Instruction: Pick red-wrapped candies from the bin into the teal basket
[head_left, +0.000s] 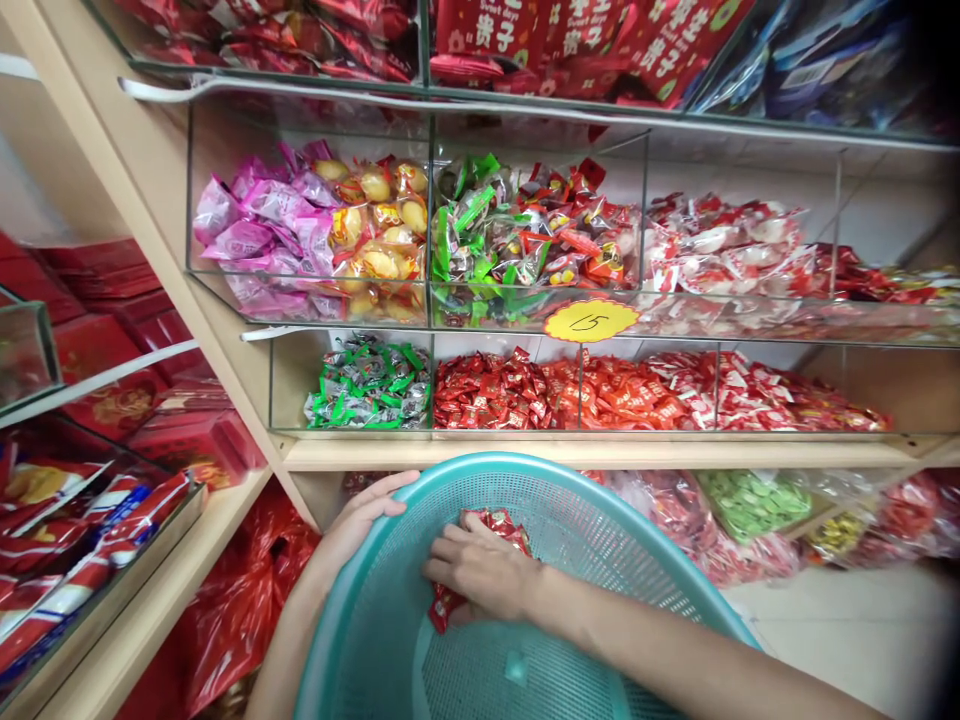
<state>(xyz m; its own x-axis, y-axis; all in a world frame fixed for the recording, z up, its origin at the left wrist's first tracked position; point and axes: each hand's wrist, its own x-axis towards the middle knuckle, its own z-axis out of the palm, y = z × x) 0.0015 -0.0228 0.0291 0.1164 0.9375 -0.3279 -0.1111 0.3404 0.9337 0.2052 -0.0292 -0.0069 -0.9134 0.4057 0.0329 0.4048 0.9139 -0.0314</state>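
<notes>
Presently, from my remote seat, I have the right hand (484,570) down inside a teal basket (495,460), its fingers bent over a clump of red-wrapped sweets (504,524) that peek out above the knuckles and below the palm; whether those fingers pinch the sweets or merely cover them, I cannot tell. My left hand (366,512) clasps the basket's rim, to the left of the right fingers and a little farther out, fingertips slightly apart and hooked over the edge, thumb hidden from me. Just past the left fingertips I see a wooden shelf edge (600,456), and above it a clear bin holding green-and-silver sweets (367,382). Straight beyond the right fingers, in the same row, lie dark red sweets (487,392), and higher up, to the right of those fingers, hangs a yellow price tag (590,321) marked 15. Left of the left fingers and lower, beside that forearm, I find a red plastic bag (255,590). Well off to the right of both hands' fingers, under the shelf, sits a bag of green sweets (754,505).
</notes>
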